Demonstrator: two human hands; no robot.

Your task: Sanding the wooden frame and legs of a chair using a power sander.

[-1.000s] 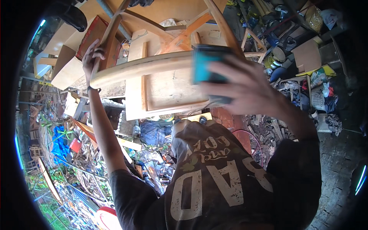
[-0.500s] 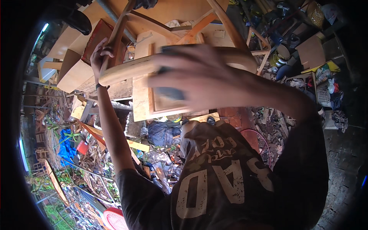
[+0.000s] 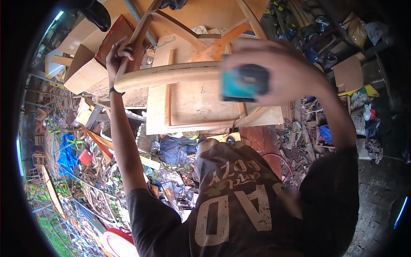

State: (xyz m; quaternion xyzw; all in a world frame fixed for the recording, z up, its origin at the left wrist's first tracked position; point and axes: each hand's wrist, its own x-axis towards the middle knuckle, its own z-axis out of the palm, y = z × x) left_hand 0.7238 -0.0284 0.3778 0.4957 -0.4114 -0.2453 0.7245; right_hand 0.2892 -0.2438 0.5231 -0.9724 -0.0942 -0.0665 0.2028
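Note:
A pale wooden chair frame, with crossed slats behind its curved front rail, stands before me at the top of the view. Around its left upright curl the fingers of my left hand. A teal and black palm sander is gripped in my right hand, which motion blurs. The sander lies over the right part of the curved rail and hides it; whether it touches the wood I cannot tell.
Beneath the frame lies a plywood panel with thin battens. A red-edged box stands behind my left hand. Wood scraps and litter cover the ground, with a blue tarp at left and a grey crate at right.
My right hand has swept rightward along the rail with the sander, uncovering the rail's middle and the panel below. My left hand keeps its hold on the upright.

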